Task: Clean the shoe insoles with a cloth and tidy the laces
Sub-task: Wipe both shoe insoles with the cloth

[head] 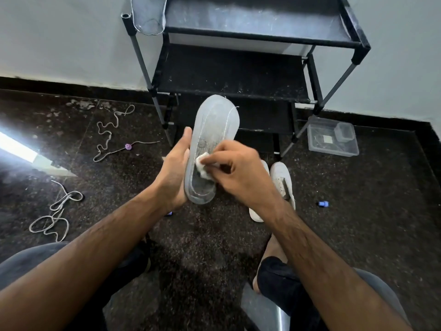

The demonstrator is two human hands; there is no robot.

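Dark speckled floor [210, 235] fills most of the frame, meeting a pale wall along a black skirting at the top. At the upper centre stands a black rack [238, 75], with a second insole [148, 15] hanging over its top left corner.

At the centre of the frame the left hand [173, 170] holds a grey insole [212, 130] upright by its left edge. The thumb lies along that edge and the fingers are curled behind, so the heel end sits in the grip and the toe end rises clear above it towards the rack. The right hand [238, 168] comes in from the right with fingers bent, pinching a small white cloth [202, 164] against the insole's lower face, just right of the left hand's grip.

Below and right of the right hand, two white shoes [282, 180] lie on the floor, partly hidden by the wrist. One loose lace [107, 132] trails at the upper left of the floor and another lace [56, 218] lies coiled at the left edge. A clear plastic box [334, 142] sits at the right by the rack's leg, and a small blue bit [324, 204] lies on the floor below it.
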